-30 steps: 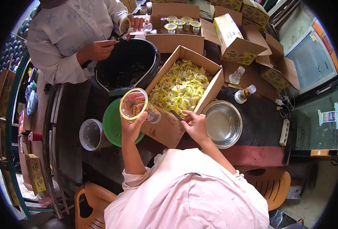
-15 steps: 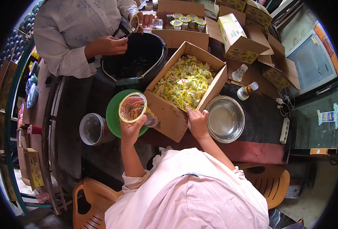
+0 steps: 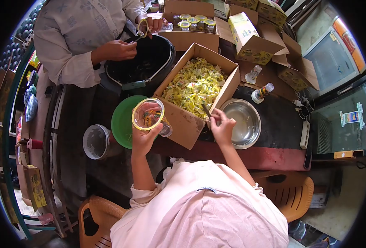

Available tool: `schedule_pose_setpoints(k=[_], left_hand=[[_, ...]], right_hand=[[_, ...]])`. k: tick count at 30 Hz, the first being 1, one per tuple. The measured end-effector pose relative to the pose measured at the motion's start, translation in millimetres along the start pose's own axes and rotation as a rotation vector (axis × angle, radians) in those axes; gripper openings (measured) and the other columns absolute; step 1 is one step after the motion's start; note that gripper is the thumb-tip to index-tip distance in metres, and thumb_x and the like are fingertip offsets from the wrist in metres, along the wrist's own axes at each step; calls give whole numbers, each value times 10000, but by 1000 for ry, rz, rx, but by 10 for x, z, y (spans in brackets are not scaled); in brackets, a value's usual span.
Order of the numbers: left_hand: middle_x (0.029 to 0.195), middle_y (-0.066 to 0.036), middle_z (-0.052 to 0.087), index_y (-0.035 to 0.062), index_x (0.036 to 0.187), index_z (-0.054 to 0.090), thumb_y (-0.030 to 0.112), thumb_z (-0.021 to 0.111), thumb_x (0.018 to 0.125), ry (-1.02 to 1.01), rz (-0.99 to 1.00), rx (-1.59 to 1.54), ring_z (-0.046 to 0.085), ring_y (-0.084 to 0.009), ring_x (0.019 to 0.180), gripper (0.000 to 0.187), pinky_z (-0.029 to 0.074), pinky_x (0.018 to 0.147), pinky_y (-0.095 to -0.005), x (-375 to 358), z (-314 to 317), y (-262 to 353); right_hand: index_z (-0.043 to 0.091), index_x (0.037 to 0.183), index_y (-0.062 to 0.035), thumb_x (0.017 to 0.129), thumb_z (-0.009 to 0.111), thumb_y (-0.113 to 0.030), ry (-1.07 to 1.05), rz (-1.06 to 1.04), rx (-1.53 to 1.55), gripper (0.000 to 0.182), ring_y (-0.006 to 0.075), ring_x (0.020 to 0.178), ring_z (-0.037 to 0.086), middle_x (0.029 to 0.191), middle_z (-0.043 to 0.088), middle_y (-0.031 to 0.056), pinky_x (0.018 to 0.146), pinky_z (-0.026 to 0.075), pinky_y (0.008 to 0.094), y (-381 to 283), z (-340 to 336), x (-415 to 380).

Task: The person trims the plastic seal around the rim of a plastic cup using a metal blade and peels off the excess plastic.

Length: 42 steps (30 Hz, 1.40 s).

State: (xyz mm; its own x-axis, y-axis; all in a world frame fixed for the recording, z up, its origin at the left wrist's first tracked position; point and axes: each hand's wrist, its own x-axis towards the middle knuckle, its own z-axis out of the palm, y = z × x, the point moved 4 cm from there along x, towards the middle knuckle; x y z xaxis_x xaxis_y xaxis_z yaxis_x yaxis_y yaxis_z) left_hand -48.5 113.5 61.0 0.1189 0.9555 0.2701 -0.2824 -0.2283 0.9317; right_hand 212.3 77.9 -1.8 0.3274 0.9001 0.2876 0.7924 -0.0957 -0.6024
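A clear plastic jar (image 3: 148, 119) with a yellow rim and colourful printing is in my left hand (image 3: 142, 140), its mouth tilted up towards me. My fingers wrap round its side, above the box's folded-out flap. In my right hand (image 3: 222, 129) a thin dark flat tool (image 3: 206, 110) is pinched, pointing up over the near corner of the cardboard box (image 3: 182, 124). I cannot make out whether it is a blade. Crumpled yellow wrapper scraps (image 3: 197, 84) fill that box.
A steel bowl (image 3: 255, 138) holding liquid stands right of the box. At the left are a green basin (image 3: 123, 124) and a grey bucket (image 3: 96, 142). Across the table a co-worker's hands (image 3: 121, 50) work over a black bucket (image 3: 166, 68). Two jars (image 3: 262, 93) stand upright at right.
My right hand has lifted slightly from the box's near corner, and the dark tool now shows in its fingers. My left hand still holds the jar. The whole view has shifted slightly.
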Motion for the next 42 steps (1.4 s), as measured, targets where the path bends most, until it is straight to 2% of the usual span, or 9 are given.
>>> schedule_pose_setpoints(k=[4,11,17,20,21,24,29,38,42], left_hand=[[1139,-88,495,27,1199,391,20,667,734,-5,-49,-43,504,-162,1052,541,412,902,-297,-76,75,-16],[1150,-80,491,39,1207,392,11,676,739,-62,-89,-53,497,-157,1074,548,433,910,-293,-194,154,-50],[1146,-80,469,53,1183,373,1,752,657,-105,22,5,493,-170,1085,651,462,876,-303,-149,409,-38],[1131,-94,472,51,1156,400,55,797,619,-142,192,213,499,-184,1069,668,452,877,-317,-122,549,79],[1101,-109,485,52,1119,436,118,840,573,-126,199,223,509,-218,1038,682,448,856,-335,-132,572,70],[1119,-132,425,49,1141,391,51,818,583,-285,322,234,494,-242,1061,703,448,891,-351,-144,764,179],[1094,-128,432,45,1125,392,95,841,555,-340,370,214,485,-240,1057,727,450,880,-342,-89,956,200],[1190,-125,437,49,1201,366,106,846,549,-229,116,87,476,-221,1096,812,433,908,-342,-163,960,-60],[1193,-107,457,64,1227,351,120,794,641,-86,68,33,475,-220,1117,737,410,944,-358,-304,787,-322]], right_hand=[[603,1066,-116,770,609,-115,48,-362,-342,295,137,701,565,708,603,4,774,297,355,-290,142,-133],[602,1061,-108,762,624,-155,-21,-448,-292,304,157,749,574,774,623,21,768,279,381,-195,404,-305],[589,1094,-76,795,631,-200,-113,-190,-10,327,129,856,583,882,651,24,822,322,362,-371,117,-215],[545,1163,-39,847,614,-252,-228,235,814,388,132,944,575,983,640,66,884,367,316,-301,116,-189],[455,1256,-18,901,538,-305,-296,250,1034,464,155,998,556,1120,577,120,930,380,285,-347,104,-176],[375,1312,-23,926,479,-340,-424,401,1406,511,167,1032,539,1214,510,141,947,371,302,-469,19,-144],[297,1342,2,955,366,-358,-575,464,1629,533,197,1130,487,1240,473,149,957,407,352,-508,-77,-128],[421,1242,30,936,448,-252,-594,550,1826,417,171,1051,539,1159,554,111,936,415,332,-355,0,-258],[443,1236,1,934,464,-220,-590,490,1702,375,145,1029,544,1120,564,92,917,420,311,-479,30,-298]])
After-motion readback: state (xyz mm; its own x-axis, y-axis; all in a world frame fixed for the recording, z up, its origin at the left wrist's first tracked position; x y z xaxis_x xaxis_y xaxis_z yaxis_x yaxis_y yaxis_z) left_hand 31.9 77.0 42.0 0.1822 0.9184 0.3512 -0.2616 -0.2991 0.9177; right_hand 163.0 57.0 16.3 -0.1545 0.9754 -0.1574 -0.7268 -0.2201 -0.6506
